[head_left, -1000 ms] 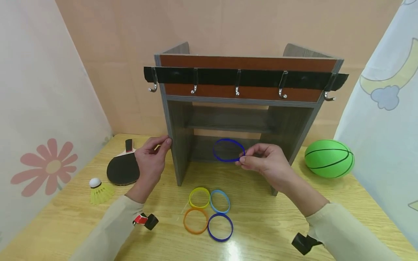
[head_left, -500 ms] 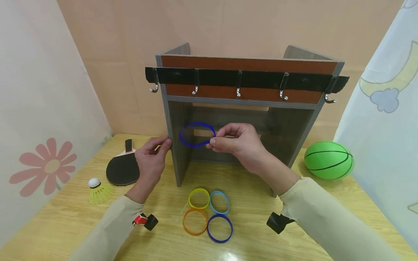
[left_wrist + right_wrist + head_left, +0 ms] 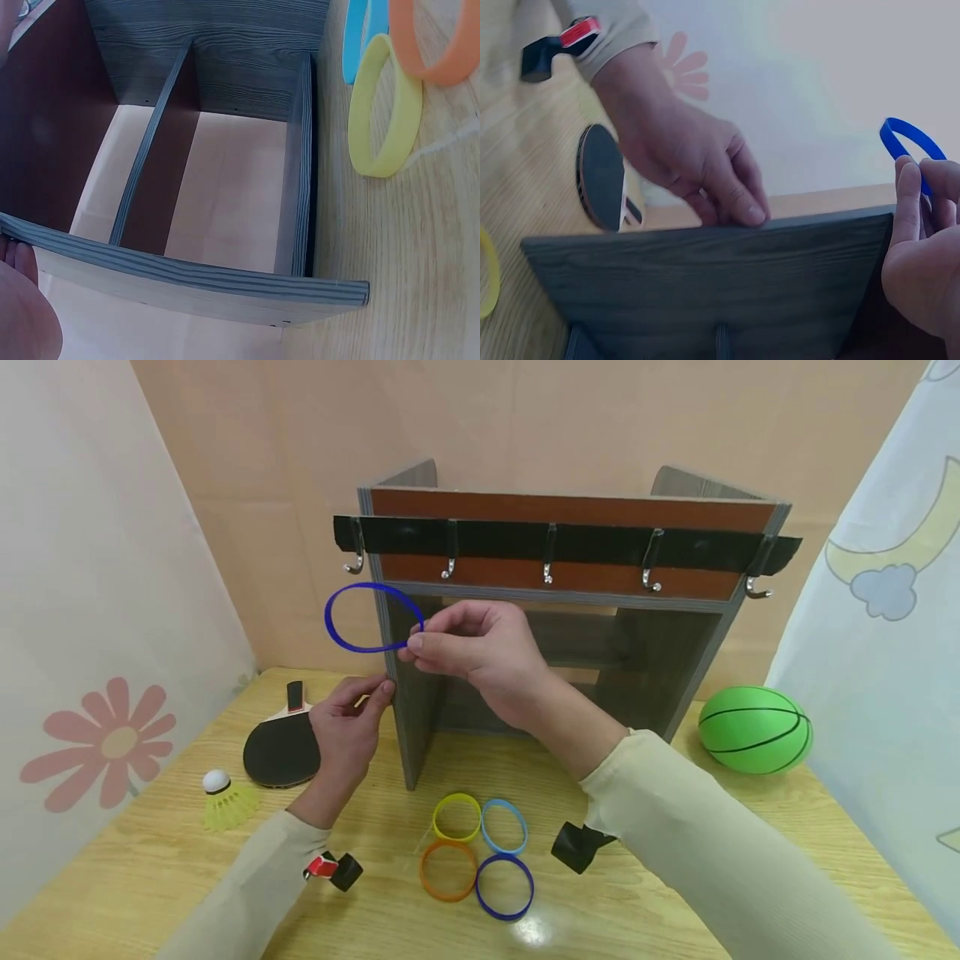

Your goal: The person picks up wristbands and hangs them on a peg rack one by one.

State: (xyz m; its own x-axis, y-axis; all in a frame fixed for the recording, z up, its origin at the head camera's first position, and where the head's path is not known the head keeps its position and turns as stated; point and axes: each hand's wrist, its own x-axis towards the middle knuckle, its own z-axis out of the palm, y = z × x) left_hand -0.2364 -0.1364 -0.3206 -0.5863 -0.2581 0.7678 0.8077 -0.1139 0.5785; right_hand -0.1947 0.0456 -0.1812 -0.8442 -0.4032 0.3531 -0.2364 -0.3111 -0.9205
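My right hand (image 3: 487,652) pinches a dark blue wristband (image 3: 365,649) between thumb and fingers. The band hangs in the air before the left edge of a small grey wooden shelf unit (image 3: 408,727), just below the leftmost metal hook (image 3: 354,564). In the right wrist view the same wristband (image 3: 913,132) sticks out past the fingertips. My left hand (image 3: 348,722) grips the edge of the unit's left side panel (image 3: 705,277), its thumb on the edge. On the table lie yellow (image 3: 457,817), light blue (image 3: 504,827), orange (image 3: 448,871) and dark blue (image 3: 505,887) wristbands.
A black rail (image 3: 495,537) with several hooks crosses the unit's brown front board (image 3: 585,508). A table tennis bat (image 3: 281,750) and a yellow shuttlecock (image 3: 228,802) lie left on the wooden table (image 3: 622,902). A green ball (image 3: 753,729) sits at right.
My right hand has carried the blue wristband left and upward, from the middle of the shelf unit to its left edge. My left hand has stayed on the side panel.
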